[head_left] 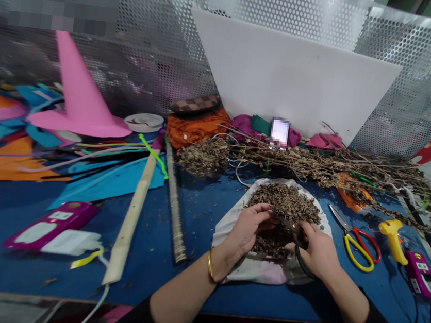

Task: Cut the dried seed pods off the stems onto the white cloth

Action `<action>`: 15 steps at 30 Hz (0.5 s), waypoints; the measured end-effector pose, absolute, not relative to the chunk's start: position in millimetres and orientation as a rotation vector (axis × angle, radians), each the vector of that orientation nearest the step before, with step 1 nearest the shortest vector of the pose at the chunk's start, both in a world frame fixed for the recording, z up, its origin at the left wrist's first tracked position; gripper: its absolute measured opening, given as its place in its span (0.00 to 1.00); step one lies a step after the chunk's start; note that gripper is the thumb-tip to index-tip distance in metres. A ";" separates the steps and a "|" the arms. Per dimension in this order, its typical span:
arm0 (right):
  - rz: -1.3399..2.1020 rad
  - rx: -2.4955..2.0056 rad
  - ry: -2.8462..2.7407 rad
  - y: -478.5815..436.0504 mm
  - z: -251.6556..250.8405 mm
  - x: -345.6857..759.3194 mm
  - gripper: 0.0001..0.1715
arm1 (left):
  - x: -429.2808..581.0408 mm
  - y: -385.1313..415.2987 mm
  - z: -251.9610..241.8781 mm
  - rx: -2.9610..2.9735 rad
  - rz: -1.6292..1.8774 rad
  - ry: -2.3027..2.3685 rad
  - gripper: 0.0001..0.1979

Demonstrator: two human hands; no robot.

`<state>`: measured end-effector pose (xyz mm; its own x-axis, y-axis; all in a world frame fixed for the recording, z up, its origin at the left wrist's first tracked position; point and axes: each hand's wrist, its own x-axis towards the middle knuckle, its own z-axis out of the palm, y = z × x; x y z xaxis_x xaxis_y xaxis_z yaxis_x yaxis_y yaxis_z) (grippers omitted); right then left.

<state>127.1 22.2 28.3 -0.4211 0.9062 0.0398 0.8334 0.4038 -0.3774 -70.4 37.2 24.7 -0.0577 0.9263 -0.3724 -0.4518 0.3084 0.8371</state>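
Observation:
A white cloth (229, 224) lies on the blue table, heaped with dried brown plant bits (292, 201). Over the heap, my left hand (249, 226) has its thumb and fingers closed on a bit of dried plant. My right hand (316, 250) grips small dark-handled scissors (303, 262), whose blades point toward my left fingertips. What lies between the blades is too small to make out.
Right of the cloth are red-and-yellow scissors (359, 245), a yellow glue gun (394, 239) and a purple box (422, 273). Dried stalks (309, 162) run behind. At left are wooden sticks (133, 219), a pink pointed hat (77, 94) and blue and orange felt.

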 end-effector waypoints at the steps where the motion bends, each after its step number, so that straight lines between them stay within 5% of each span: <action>1: 0.455 -1.530 -2.421 22.2 28.3 127.5 0.25 | -70.4 37.3 24.4 0.552 1.222 1.123 0.08; 9: 0.545 -1.506 -2.430 21.0 26.8 126.9 0.22 | -72.5 38.1 20.2 0.574 1.272 1.122 0.13; 15: 0.320 -1.611 -2.414 23.0 27.7 127.7 0.29 | -76.7 39.6 20.8 0.774 1.393 1.286 0.10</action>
<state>127.7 23.0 27.7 -0.3742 0.9252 0.0627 0.8770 0.3751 -0.3005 -76.7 39.6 20.8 -0.2506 0.9507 -0.1826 -0.2578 0.1163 0.9592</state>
